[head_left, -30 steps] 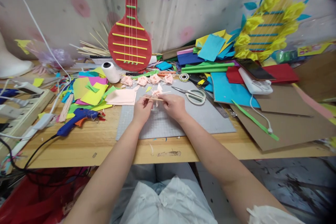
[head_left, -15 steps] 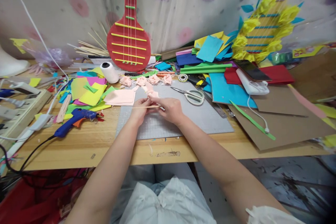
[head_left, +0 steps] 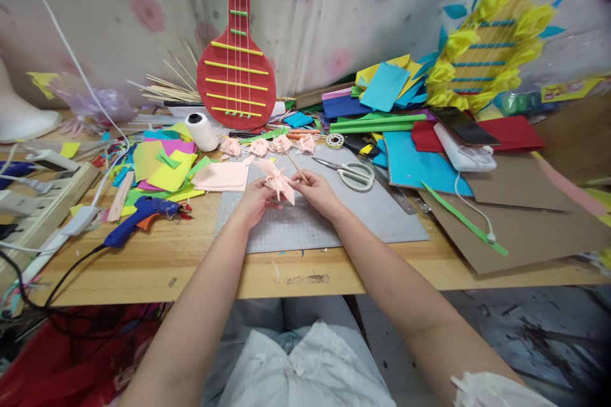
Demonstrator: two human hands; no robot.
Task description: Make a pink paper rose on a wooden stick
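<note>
My left hand (head_left: pixel 256 201) is closed on a pink paper flower (head_left: pixel 277 182) with pointed, spread petals. Between the fingers of my right hand (head_left: pixel 316 193) is a thin wooden stick (head_left: pixel 296 167), slanting up and away to the left. The right fingertips are close to the flower's edge; whether they touch it I cannot tell. Both hands hover over a grey cutting mat (head_left: pixel 382 222). Behind them lies a row of several finished-looking pink paper flowers (head_left: pixel 259 147). A stack of pale pink paper sheets (head_left: pixel 219 177) is just left of my left hand.
Scissors (head_left: pixel 356 175) rest on the mat to the right. A blue glue gun (head_left: pixel 138 219) lies on the left by coloured paper scraps. At the back stand a red paper instrument (head_left: pixel 236 86), a thread spool (head_left: pixel 202 131) and, farther right, a yellow flowered one (head_left: pixel 482 57). Brown cardboard (head_left: pixel 515 235) covers the right.
My hands have drawn slightly apart. The flower has turned so its petals face up toward me, and the stick has swung from lying sideways to pointing away, held in my right hand.
</note>
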